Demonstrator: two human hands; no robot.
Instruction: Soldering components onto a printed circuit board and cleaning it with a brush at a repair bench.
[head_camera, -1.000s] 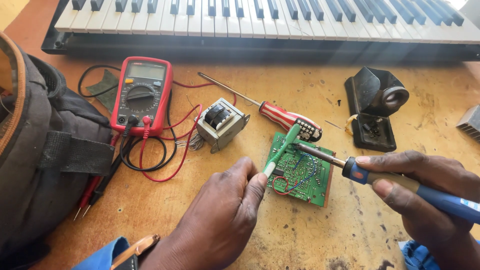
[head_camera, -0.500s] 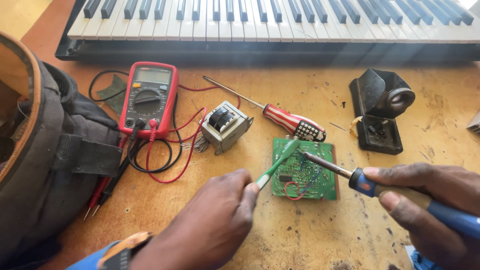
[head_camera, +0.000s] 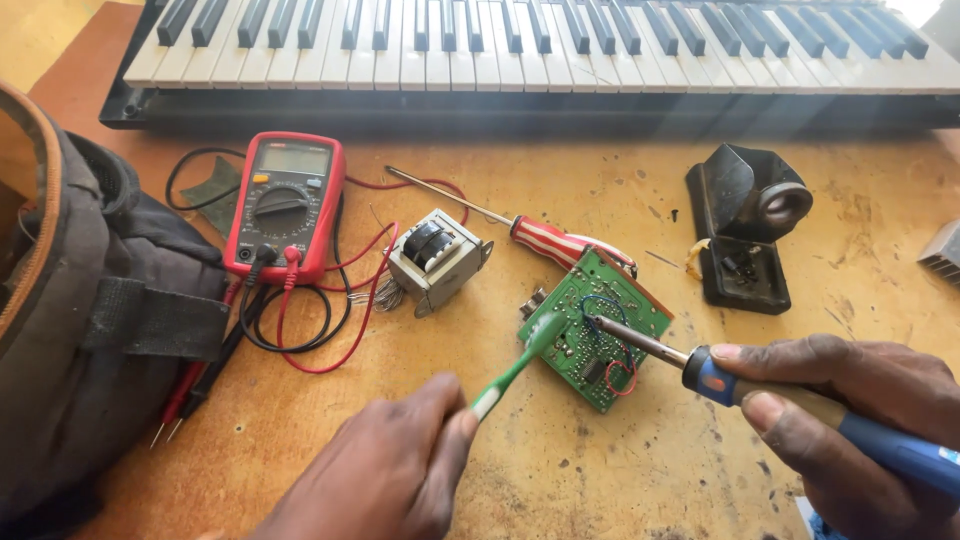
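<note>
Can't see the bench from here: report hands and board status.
Left hand holds green brush on circuit board. Right hand holds soldering iron, tip on board. Nothing blocking.

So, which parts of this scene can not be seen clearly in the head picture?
- Right hand: cut off by the right and bottom edges, as is the soldering iron handle.
- Left hand: wrist below the bottom edge; the green brush is motion-blurred.
- Circuit board: parts too small to identify.
- Screwdriver: handle end hidden behind the board.
- Bag: cut off at left.
- Keyboard: cropped by the top edge.
</note>
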